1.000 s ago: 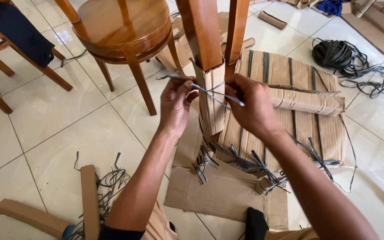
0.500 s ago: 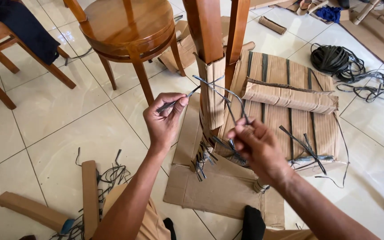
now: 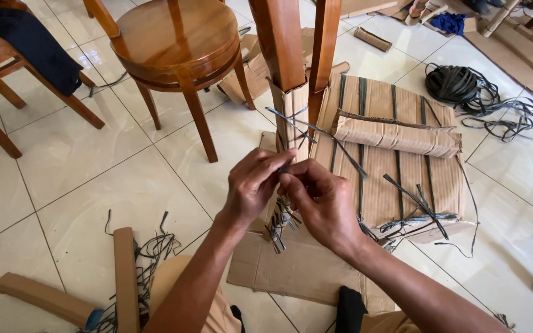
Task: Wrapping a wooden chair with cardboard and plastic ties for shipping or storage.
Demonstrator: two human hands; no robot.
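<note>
Strapping band (image 3: 306,128) circles the cardboard-wrapped chair leg (image 3: 294,123), its knot unfinished; left hand (image 3: 255,185) and right hand (image 3: 319,200) pinch its ends together.

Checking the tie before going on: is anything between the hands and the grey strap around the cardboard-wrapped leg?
Nothing visible. Left hand and right hand already pinch the strap ends together in front of the wrapped leg.

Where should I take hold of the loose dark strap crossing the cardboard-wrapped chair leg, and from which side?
Probably the free tail of the dark strap, right of the cardboard-wrapped leg, coming from the right. It slants clear across the wrapped seat, so fingers could close around it there. The near end is already pinched between the left hand and right hand, and the crossing lies tight on the leg.
</note>
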